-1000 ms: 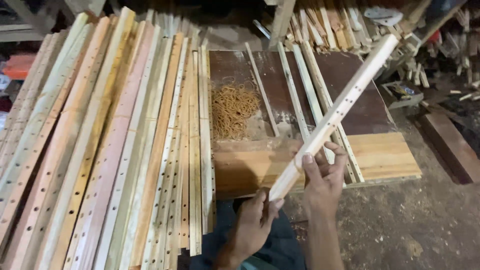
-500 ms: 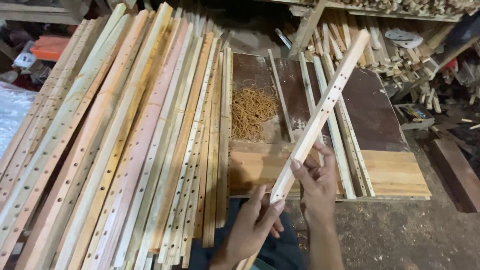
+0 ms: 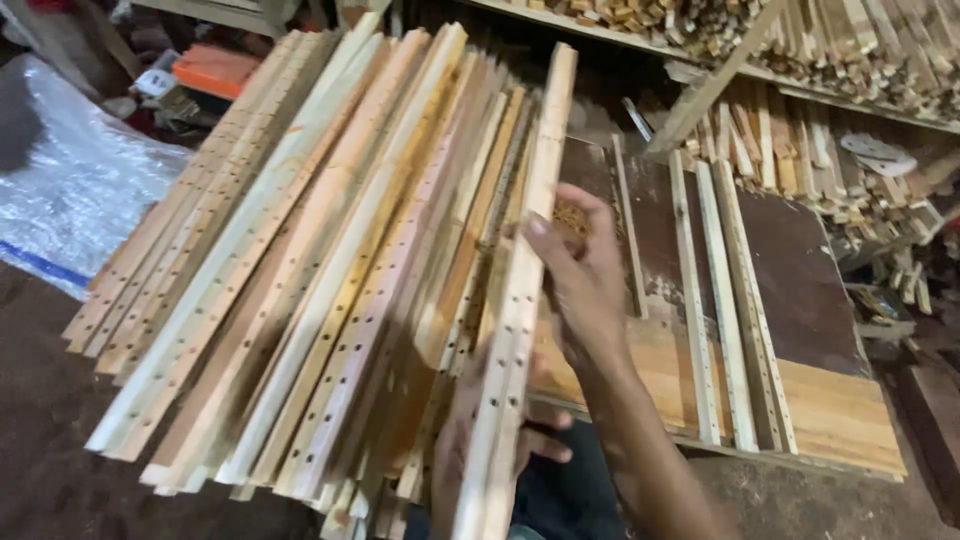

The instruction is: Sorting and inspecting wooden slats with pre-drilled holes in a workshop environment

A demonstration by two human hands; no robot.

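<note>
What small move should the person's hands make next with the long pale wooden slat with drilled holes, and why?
Probably lower the long pale wooden slat with drilled holes leftward onto the stack of similar drilled wooden slats. Both the right hand and left hand hold it, and it already lies along the stack's right edge, parallel to those slats.
</note>
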